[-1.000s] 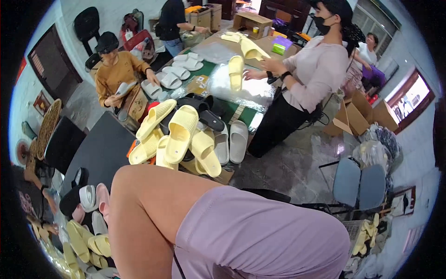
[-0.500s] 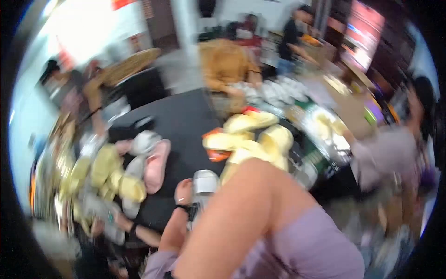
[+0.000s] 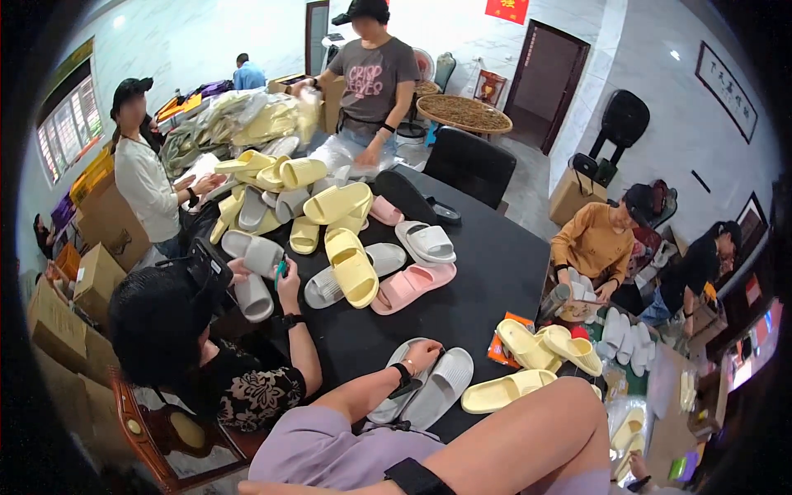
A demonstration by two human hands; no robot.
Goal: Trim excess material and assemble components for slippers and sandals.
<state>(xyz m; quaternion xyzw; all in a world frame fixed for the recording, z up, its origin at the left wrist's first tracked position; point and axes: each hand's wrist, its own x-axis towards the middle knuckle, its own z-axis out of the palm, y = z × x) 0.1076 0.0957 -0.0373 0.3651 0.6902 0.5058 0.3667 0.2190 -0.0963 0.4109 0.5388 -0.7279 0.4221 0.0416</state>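
Note:
My left hand (image 3: 422,355) has its fingers curled and rests at the far end of a pair of grey slippers. The left slipper (image 3: 394,403) lies partly under my wrist; the right slipper (image 3: 450,381) lies beside it, sole down. Whether the fingers grip anything is hidden. My right arm is bent across the front, elbow high, with a black band on the wrist. Beyond that band my right hand (image 3: 330,487) shows only as a strip at the lower edge, its fingers out of view. Close by on the right lies a pale yellow slipper (image 3: 507,391).
A heap of yellow and grey slippers (image 3: 338,202) covers the table's left side, with a pink slipper (image 3: 414,287) at its edge. On my left a person in a black cap (image 3: 165,305) handles grey slippers and a teal tool. Other people work around the black table (image 3: 495,268).
The view has swung left and steadied. My left hand, earlier beside a grey slipper, now lies over the pair. My right arm is still bent across the front, its forearm lower.

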